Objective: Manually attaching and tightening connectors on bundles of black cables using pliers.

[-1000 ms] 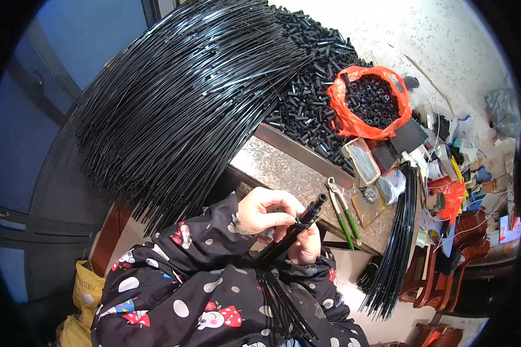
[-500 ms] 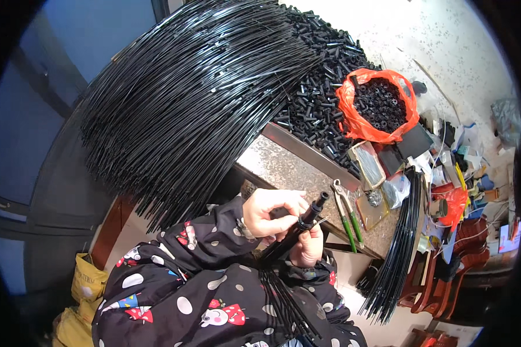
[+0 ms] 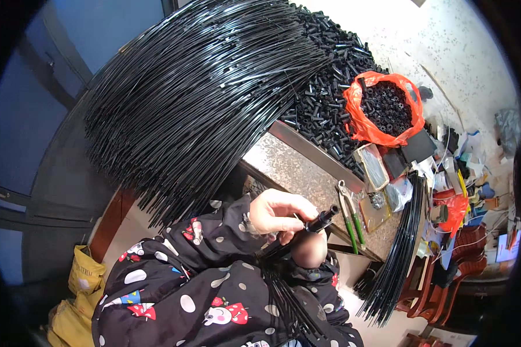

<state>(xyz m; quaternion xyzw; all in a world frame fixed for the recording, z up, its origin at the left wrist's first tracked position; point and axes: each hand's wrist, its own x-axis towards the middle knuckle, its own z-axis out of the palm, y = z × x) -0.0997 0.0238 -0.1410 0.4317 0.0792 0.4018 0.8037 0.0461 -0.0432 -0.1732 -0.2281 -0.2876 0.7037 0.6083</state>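
Observation:
A black plastic tube-like sleeve (image 3: 323, 219), its open end pointing up and right, stands out between my hands in front of my lap. My left hand (image 3: 279, 214) is curled, with thumb and fingertips closed at the sleeve's left side; a short thin pale strand shows by the thumb. Just below it my right hand (image 3: 309, 251), smeared by motion, is closed around the sleeve's lower part, its fingers mostly hidden. From under the hands a bunch of thin black rods (image 3: 289, 301) hangs over my patterned smock.
A huge heap of black rods (image 3: 197, 98) covers the left of the table (image 3: 289, 161). Behind lie many black sleeves (image 3: 324, 87) and a red bag (image 3: 359, 124) of small black parts. Green-handled pliers (image 3: 353, 222) and another rod bundle (image 3: 396, 254) lie at the right.
The sleeve's free end has tipped down and to the right. My left hand has shifted slightly right with it, and my right hand has turned and blurred.

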